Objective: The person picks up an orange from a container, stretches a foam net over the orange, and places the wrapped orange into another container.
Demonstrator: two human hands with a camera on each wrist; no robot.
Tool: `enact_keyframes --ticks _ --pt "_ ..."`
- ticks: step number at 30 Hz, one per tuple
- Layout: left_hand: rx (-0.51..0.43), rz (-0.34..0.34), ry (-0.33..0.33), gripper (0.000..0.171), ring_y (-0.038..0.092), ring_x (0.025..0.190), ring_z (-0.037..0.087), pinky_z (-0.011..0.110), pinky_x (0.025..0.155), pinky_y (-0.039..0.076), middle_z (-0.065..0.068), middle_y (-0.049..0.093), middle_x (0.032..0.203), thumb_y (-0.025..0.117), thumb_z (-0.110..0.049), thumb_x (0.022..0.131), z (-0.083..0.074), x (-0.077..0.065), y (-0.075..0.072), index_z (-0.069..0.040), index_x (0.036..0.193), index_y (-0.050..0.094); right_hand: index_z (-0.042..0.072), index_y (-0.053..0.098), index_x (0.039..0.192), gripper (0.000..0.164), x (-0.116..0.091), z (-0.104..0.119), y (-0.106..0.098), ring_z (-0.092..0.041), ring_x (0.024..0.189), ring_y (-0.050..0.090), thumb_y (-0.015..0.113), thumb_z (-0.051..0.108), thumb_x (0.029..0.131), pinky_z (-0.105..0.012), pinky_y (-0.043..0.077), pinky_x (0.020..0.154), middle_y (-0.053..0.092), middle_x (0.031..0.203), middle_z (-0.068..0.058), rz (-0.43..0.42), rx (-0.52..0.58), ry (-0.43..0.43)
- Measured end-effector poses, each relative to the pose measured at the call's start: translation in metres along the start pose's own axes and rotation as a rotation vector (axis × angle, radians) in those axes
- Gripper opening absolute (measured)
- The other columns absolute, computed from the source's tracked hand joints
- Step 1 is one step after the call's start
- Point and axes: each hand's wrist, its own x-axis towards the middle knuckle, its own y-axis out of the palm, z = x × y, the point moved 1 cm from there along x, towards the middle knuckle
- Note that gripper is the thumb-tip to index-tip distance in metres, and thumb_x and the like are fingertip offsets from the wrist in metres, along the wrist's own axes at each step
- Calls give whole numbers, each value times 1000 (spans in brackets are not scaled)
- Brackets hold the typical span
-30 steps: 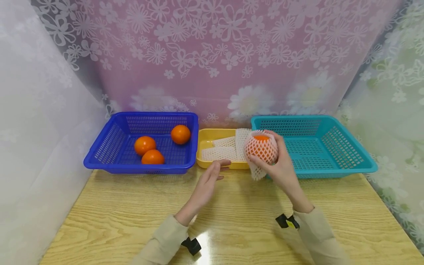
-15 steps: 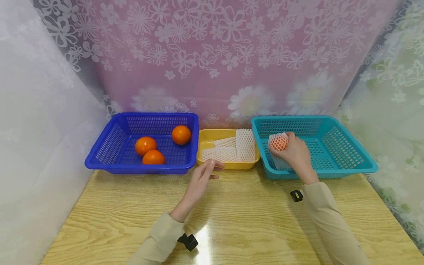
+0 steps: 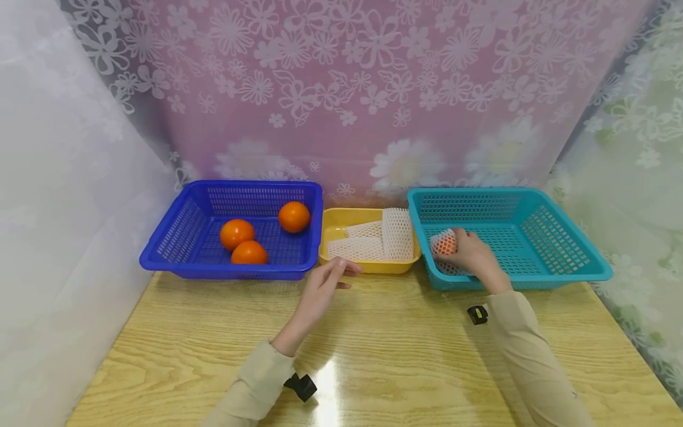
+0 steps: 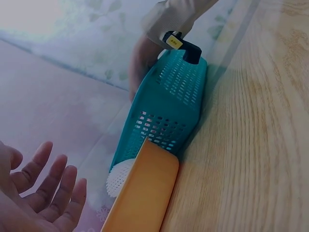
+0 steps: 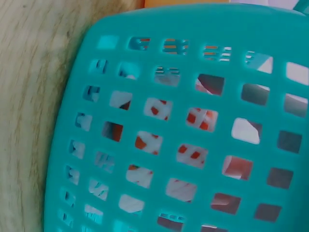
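With your right hand (image 3: 475, 257) gripping the netted orange (image 3: 444, 244) inside the teal basket (image 3: 520, 242) at its left end, and your relaxed left hand (image 3: 322, 284) unladen left of it, best settle the fruit before loosening.

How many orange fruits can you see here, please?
4: the back-right fruit, the left fruit and the front fruit in the blue basket; the net-wrapped fruit in the teal basket, held by the right hand.
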Motion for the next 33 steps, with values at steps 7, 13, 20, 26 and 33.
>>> enact_keyframes --ticks 7,13,20,26,33 --pt "28 -30 11 39 66 108 38 46 85 59 24 70 112 40 -19 112 -2 1 -7 7 108 69 -10 25 154 85 1 0 -1 -59 127 40 65 42 99 -71 40 97 31 147 -44 -34 23 -39" --pt "63 -42 26 38 68 104 34 51 85 58 21 71 110 41 -20 111 -6 4 -18 4 108 70 -3 38 152 67 -2 4 -3 -54 122 47 60 37 102 -68 43 94 42 143 -38 -150 38 -57" --pt "229 -92 68 30 69 98 27 35 82 59 14 73 107 48 -21 109 -20 9 -49 -3 108 72 3 63 131 35 -17 17 -4 -47 97 60 64 22 102 -59 48 72 59 126 -30 -507 129 -157" --pt "483 -193 83 19 68 100 21 31 81 59 7 74 109 59 -20 105 -32 17 -94 -9 113 72 5 72 115 19 -31 40 -1 -39 97 62 68 14 98 -55 48 79 70 110 -19 -749 247 -301" --pt "882 -212 5 22 65 82 35 41 59 49 17 71 114 65 -19 101 -27 30 -146 -7 118 70 4 73 109 16 -45 73 10 -37 91 63 73 8 94 -50 49 76 73 104 -16 -814 271 -446"
